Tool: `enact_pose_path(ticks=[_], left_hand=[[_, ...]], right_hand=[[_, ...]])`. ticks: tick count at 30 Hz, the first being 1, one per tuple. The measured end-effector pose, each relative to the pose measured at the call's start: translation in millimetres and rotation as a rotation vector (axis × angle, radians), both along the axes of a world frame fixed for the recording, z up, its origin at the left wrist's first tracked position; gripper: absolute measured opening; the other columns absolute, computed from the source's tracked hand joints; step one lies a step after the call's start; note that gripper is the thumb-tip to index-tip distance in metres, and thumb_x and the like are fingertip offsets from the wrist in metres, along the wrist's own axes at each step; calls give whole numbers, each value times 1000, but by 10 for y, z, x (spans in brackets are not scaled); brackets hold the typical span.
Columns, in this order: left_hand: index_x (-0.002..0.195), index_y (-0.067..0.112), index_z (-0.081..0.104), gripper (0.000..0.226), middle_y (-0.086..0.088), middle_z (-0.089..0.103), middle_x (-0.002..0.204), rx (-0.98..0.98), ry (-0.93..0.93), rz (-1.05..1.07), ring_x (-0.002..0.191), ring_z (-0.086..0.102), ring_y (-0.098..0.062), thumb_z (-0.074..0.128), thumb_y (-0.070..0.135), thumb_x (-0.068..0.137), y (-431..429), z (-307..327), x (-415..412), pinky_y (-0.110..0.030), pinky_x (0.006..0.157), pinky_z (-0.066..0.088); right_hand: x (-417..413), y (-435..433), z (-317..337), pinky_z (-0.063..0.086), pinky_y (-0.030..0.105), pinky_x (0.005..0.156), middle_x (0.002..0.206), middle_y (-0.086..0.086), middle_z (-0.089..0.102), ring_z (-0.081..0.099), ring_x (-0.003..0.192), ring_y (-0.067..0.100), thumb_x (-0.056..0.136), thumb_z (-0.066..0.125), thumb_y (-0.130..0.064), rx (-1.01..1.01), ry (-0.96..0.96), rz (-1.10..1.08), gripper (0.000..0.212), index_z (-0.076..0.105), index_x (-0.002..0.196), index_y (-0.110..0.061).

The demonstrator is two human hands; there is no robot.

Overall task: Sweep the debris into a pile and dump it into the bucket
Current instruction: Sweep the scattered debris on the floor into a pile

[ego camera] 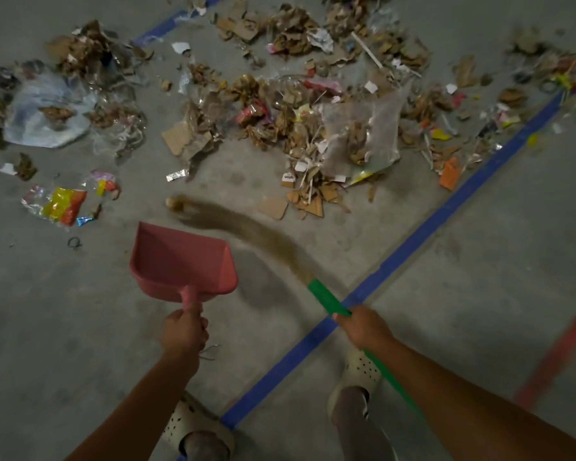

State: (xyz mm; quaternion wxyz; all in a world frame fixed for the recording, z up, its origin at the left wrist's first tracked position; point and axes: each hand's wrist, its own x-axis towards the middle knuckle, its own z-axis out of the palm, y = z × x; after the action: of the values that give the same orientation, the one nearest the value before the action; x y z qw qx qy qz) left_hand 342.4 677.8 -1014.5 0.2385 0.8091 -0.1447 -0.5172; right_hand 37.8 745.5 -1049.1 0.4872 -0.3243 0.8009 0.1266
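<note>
Grey concrete floor (80,327) fills the whole view. Debris (290,128) lies spread wide on it, past the pink dustpan (180,257). It is torn brown cardboard, bits of paper and clear plastic, and it is thickest past the dustpan and to its right. One long blue tape line (413,241) runs slanting over the floor to the right of the dustpan. A red line (562,354) lies farther right still.

The broom (246,227) comes in from the right of the dustpan. Its brown bristles look blurry, and their tip sits just past the dustpan's open mouth. That mouth faces the debris. It is hard to tell if the dustpan touches the floor.

The left hand (183,331) grips the dustpan's short handle. The right hand (363,327) grips the broom's green handle (326,297), right of the dustpan. A pale shoe (359,371) with holes stands nearer than the dustpan. A shiny yellow and orange wrapper (60,202) lies to the dustpan's left.
</note>
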Motion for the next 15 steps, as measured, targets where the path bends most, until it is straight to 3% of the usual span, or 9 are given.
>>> enact_pose_path(ticks=[2, 6, 10, 15], left_hand=[[80, 8, 58, 40, -6, 46, 59, 8, 13, -22, 42, 36, -13, 55, 43, 99, 30, -61, -161, -17, 37, 26], [81, 6, 58, 28, -9, 47, 60, 41, 31, -55, 36, 36, -11, 56, 28, 98, 26, -115, -420, -17, 37, 25], [79, 7, 56, 24, -7, 46, 58, 41, 59, -64, 38, 34, -13, 55, 23, 98, -63, -15, -569, -18, 37, 24], [81, 8, 58, 27, -6, 45, 58, -3, 77, -48, 40, 34, -13, 54, 28, 99, -197, 127, -423, -20, 37, 24]], right_hand=[[-265, 92, -92, 49, 34, 81, 112, 16, 68, 65, 103, 34, 98, 49, -54, -29, 55, -169, 50, 64, 112, -9], [-631, 219, 21, 58, 43, 73, 78, 15, 69, 68, 72, 33, 98, 48, -51, -277, 105, -446, 44, 59, 79, -14], [-720, 403, 403, 55, 42, 61, 58, 8, 61, 61, 53, 27, 100, 51, -44, -438, 91, -486, 41, 53, 72, -15], [-408, 506, 627, 55, 45, 61, 61, 9, 61, 62, 57, 30, 101, 53, -40, -509, 72, -503, 38, 54, 72, -15]])
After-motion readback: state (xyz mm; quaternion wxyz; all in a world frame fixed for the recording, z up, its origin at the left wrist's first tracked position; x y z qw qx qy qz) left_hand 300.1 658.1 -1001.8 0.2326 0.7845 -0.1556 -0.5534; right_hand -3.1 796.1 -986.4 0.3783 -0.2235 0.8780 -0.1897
